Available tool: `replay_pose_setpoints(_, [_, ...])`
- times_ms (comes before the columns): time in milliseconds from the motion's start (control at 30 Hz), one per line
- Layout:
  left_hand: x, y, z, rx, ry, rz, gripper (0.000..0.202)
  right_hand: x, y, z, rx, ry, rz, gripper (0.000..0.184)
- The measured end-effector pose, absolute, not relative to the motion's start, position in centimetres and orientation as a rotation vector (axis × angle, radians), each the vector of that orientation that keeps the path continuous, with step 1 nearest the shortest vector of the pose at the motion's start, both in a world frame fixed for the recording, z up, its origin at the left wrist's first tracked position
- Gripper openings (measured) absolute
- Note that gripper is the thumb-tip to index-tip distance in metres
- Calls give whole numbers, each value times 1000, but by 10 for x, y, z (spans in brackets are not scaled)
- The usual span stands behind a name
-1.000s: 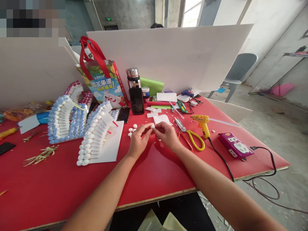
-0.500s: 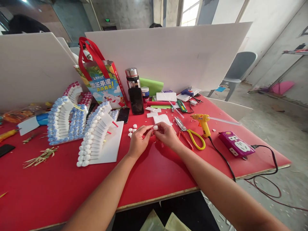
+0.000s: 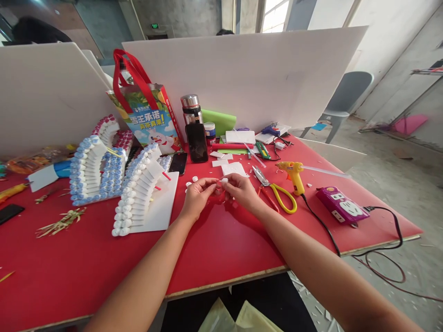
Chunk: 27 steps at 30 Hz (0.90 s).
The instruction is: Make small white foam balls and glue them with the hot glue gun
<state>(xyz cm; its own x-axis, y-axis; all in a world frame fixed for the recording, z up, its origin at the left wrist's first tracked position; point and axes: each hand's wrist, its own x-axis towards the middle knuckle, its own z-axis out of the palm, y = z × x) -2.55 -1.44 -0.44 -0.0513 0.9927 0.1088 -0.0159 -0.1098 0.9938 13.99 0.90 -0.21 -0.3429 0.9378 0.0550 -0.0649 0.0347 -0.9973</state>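
Observation:
Over the red table (image 3: 221,249), my right hand (image 3: 242,189) pinches a small white ball (image 3: 224,180) between thumb and fingertips. It looks like the white knobs on the fan-shaped white piece (image 3: 133,198) to the left. My left hand (image 3: 198,197) is closed just beside the ball, thumb against fingers; what those fingertips hold, if anything, is too small to make out. Behind my left hand lie a few more white balls (image 3: 194,179), partly covered by it. Several white scraps (image 3: 233,169) lie beyond my hands.
Pliers with yellow handles (image 3: 284,199), a yellow glue gun (image 3: 293,177) and a purple power strip (image 3: 342,205) lie at the right. A black phone (image 3: 197,144) leans on a flask (image 3: 191,108). A blue-and-white knobbed piece (image 3: 85,173) and a gift bag (image 3: 152,120) stand left.
My left fingers have drawn slightly away from the white ball, which stays in my right hand. The camera view has shifted a little.

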Motion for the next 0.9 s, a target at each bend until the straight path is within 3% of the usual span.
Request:
replay_pose_setpoints(333, [-29,-13,-3,1160,1152,1330,31,144,10,5,-766,-1295,1591,35])
replay_pose_setpoints(667, [-23,-18,1,1212,1150,1306,31,144,13,-1,-779,-1321,1477,33])
replay_pose_setpoints(900, [-21,-16,0,1197,1109,1291,30,146,17,-1,-724,-1147,1584,43])
